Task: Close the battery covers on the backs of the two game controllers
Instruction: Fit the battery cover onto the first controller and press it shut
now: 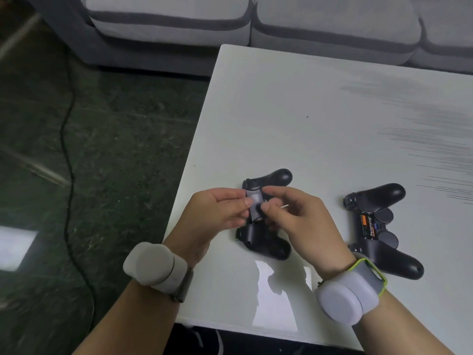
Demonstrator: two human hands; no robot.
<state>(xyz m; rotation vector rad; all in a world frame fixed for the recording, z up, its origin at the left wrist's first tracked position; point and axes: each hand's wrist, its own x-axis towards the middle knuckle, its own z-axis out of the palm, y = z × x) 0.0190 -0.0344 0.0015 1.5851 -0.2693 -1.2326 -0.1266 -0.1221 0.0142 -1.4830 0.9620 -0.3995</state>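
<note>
Two hands (220, 211) (294, 213), one cover (254, 203), two controllers (266, 237) (378, 229).

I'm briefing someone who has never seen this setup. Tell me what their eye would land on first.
First, the two hands meeting near the table's front edge: the left hand and right hand pinch a small dark battery cover just above the left controller. Next, the right controller, lying back-up to the right with its compartment open and an orange-and-black battery showing. Behind the white table runs a grey sofa.
</note>
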